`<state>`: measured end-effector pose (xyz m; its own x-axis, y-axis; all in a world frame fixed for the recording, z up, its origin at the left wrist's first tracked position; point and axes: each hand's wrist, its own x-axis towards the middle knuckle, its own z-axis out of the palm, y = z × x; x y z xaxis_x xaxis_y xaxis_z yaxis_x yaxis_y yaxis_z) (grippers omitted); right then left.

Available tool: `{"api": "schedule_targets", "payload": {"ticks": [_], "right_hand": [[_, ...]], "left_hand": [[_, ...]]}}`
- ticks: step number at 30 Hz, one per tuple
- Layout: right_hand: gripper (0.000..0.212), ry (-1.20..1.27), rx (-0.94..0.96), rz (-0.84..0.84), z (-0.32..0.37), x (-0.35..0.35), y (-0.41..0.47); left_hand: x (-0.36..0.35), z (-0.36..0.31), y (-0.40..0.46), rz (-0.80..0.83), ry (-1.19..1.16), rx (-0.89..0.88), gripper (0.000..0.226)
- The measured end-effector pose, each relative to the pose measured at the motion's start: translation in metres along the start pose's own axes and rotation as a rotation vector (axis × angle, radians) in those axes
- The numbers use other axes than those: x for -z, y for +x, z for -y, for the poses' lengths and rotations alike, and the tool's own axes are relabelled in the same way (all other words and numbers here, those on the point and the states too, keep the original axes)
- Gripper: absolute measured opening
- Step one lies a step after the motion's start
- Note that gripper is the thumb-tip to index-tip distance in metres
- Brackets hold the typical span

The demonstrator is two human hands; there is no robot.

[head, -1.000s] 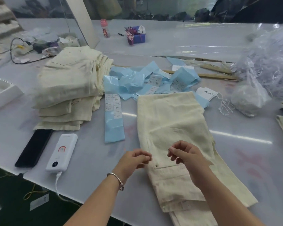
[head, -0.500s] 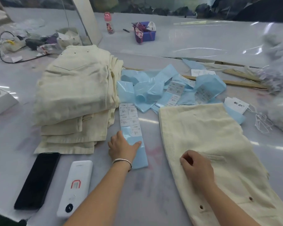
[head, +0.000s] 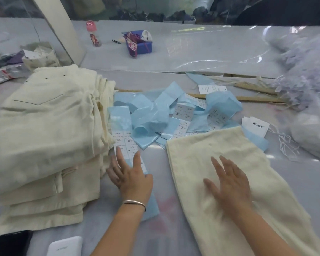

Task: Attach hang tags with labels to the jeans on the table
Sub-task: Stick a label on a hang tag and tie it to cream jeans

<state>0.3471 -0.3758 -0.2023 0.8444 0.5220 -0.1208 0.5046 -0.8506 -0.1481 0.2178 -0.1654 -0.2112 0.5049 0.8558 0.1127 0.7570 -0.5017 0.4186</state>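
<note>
One pair of cream jeans point(head: 220, 157) lies flat on the table at the right. My right hand point(head: 227, 183) rests on it with fingers spread and straight. My left hand point(head: 130, 175) lies flat on a long blue sticker sheet point(head: 124, 137) that carries white printed labels. A pile of used blue backing strips and labels point(head: 174, 115) sits behind the sheet. White hang tags point(head: 255, 126) with strings lie at the right of the jeans' top edge.
A stack of folded cream jeans point(head: 44, 135) stands at the left. A black phone point(head: 7, 243) and a white power bank point(head: 65, 246) lie at the near edge. Clear plastic bags point(head: 307, 100) fill the right. A purple box point(head: 140, 43) and a small bottle point(head: 92, 34) stand further back.
My left hand has slid further up the label sheet with fingers spread. My right hand has opened from a loose curl and lies flat on the jeans. The view has moved closer.
</note>
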Motion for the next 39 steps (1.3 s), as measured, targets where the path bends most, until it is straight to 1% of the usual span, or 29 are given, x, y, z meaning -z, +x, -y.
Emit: {"api": "schedule_targets", "payload": {"ticks": [2,4,6,8,9,10,13,14,16,17,20,22,23,25,27,28,30,32,34,37,39], "right_hand": [[0.066,-0.047,-0.018,0.106,-0.011,-0.011,0.006],[0.066,-0.068,-0.026,0.110,-0.015,-0.023,0.001],[0.068,-0.079,-0.030,0.098,-0.017,-0.029,-0.006],[0.077,-0.080,-0.029,0.078,-0.019,-0.032,-0.007],[0.081,-0.068,-0.032,0.064,-0.021,-0.034,-0.007],[0.083,-0.051,-0.035,0.047,-0.021,-0.035,-0.006],[0.077,-0.038,-0.041,0.034,-0.019,-0.033,-0.005],[0.076,-0.033,-0.042,0.032,-0.019,-0.032,-0.006],[0.076,-0.015,-0.047,0.043,-0.018,-0.031,-0.006],[0.076,-0.017,-0.045,0.045,-0.019,-0.031,-0.006],[0.077,-0.048,-0.040,0.047,-0.021,-0.033,-0.005],[0.077,-0.053,-0.042,0.055,-0.022,-0.033,-0.004],[0.077,-0.050,-0.043,0.056,-0.021,-0.033,-0.004],[0.077,-0.054,-0.039,0.053,-0.021,-0.033,-0.004],[0.076,-0.056,-0.035,0.046,-0.020,-0.033,-0.004],[0.076,-0.047,-0.036,0.046,-0.020,-0.033,-0.004],[0.076,-0.049,-0.031,0.044,-0.021,-0.033,-0.004],[0.075,-0.053,-0.029,0.041,-0.021,-0.034,-0.005],[0.076,-0.037,-0.032,0.039,-0.021,-0.035,-0.004],[0.076,-0.034,-0.032,0.043,-0.022,-0.036,-0.003],[0.076,-0.037,-0.029,0.035,-0.023,-0.037,-0.003]], "left_hand": [[-0.010,-0.017,0.015,0.026,-0.017,-0.053,0.061],[-0.022,-0.035,0.033,0.077,-0.061,-0.108,0.045],[-0.035,-0.057,0.055,0.138,-0.181,-0.172,0.031],[-0.044,-0.077,0.075,0.235,-0.332,-0.189,0.028],[-0.049,-0.085,0.083,0.287,-0.361,-0.188,0.031],[-0.055,-0.092,0.091,0.320,-0.334,-0.190,0.035],[-0.072,-0.108,0.109,0.317,-0.033,-0.198,0.056],[-0.075,-0.113,0.113,0.319,0.023,-0.178,0.063],[-0.078,-0.122,0.120,0.353,0.015,-0.111,0.073],[-0.079,-0.126,0.125,0.375,-0.011,-0.081,0.074],[-0.080,-0.133,0.134,0.435,-0.046,-0.088,0.064],[-0.080,-0.135,0.138,0.451,-0.016,-0.117,0.055],[-0.079,-0.135,0.138,0.449,0.023,-0.119,0.055],[-0.077,-0.136,0.138,0.439,0.105,-0.086,0.064],[-0.075,-0.136,0.136,0.416,0.134,-0.059,0.079],[-0.075,-0.137,0.134,0.398,0.125,-0.056,0.084],[-0.076,-0.136,0.130,0.378,0.055,-0.046,0.088],[-0.076,-0.133,0.130,0.374,-0.015,-0.021,0.084],[-0.073,-0.129,0.135,0.405,-0.053,0.013,0.074],[-0.068,-0.122,0.147,0.489,-0.242,0.065,0.050],[-0.062,-0.120,0.154,0.523,-0.396,0.064,0.035]]}}
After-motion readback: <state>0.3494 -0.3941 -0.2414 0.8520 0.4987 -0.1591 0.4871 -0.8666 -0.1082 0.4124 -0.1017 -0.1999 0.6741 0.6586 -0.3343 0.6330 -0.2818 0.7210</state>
